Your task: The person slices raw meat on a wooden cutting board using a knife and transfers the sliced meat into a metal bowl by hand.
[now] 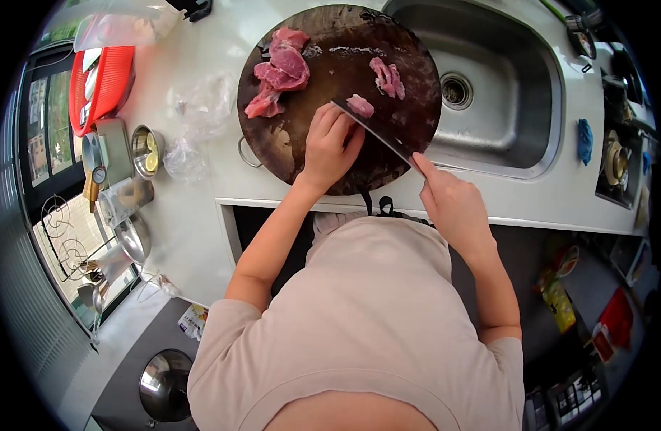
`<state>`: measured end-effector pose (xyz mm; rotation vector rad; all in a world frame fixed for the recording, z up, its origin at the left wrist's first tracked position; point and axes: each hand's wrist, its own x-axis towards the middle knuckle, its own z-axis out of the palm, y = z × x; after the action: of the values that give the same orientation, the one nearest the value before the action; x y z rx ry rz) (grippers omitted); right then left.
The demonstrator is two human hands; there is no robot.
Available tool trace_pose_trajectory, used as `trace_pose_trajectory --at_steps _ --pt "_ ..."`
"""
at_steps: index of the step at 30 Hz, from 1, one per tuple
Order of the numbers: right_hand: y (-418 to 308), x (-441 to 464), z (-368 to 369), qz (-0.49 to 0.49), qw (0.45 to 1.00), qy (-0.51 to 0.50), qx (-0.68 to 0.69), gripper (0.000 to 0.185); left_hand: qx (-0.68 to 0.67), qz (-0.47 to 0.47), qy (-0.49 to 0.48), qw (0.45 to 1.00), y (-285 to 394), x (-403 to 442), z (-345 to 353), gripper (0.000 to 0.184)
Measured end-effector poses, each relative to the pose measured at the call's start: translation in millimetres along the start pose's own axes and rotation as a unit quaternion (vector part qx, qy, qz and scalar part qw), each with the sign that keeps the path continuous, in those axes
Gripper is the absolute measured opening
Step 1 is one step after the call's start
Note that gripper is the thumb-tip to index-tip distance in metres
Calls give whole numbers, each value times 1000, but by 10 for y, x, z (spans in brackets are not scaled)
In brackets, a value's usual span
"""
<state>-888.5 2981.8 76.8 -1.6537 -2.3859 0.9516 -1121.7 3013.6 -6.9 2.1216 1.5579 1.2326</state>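
Observation:
A round dark wooden board lies on the counter. My right hand is wrapped round the handle of a knife, whose blade slants up and left across the board. Close against the blade's left side is my left hand, its fingers bent and pressed together; what they hold, if anything, is hidden. Just beyond the blade sits a small piece of meat. Larger chunks of raw meat lie at the board's upper left, and a few cut pieces at its upper right.
A steel sink adjoins the board on the right. To the left are a crumpled plastic bag, a metal bowl with lemon slices and a red basket. A blue cloth lies right of the sink.

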Motion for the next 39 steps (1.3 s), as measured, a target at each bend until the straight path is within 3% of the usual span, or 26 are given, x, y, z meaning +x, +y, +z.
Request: trace_pose_trajectory --at_steps 2,9,13,17,19,20,24,30,33,39 --pt "-62 -39 -65 26 998 -47 -32 47 -2 -10 -11 1000 12 9 6 28" --pt "-22 141 -22 -3 999 -1 33 47 -2 -54 -9 999 20 62 -18 27" --pt "6 210 -57 35 994 20 99 45 -20 -174 13 984 1 -14 -101 30" --pt "63 207 -41 60 990 26 123 44 -191 -336 36 922 -16 -18 -151 36" --pt "65 203 -39 65 989 29 128 43 -255 -336 58 905 -36 -32 -152 32" --pt "64 201 -38 69 989 31 130 43 -287 -335 68 895 -43 -36 -153 31" --pt "50 199 -48 71 987 40 137 42 -112 -221 52 967 93 0 -178 32" --pt "70 150 9 78 984 57 152 40 14 -158 13 987 167 -84 -225 36" --pt "64 132 32 78 982 58 160 40 32 -158 12 987 188 -80 -173 35" --pt "34 142 15 63 985 47 151 40 -40 10 -38 998 -57 -51 -163 29"
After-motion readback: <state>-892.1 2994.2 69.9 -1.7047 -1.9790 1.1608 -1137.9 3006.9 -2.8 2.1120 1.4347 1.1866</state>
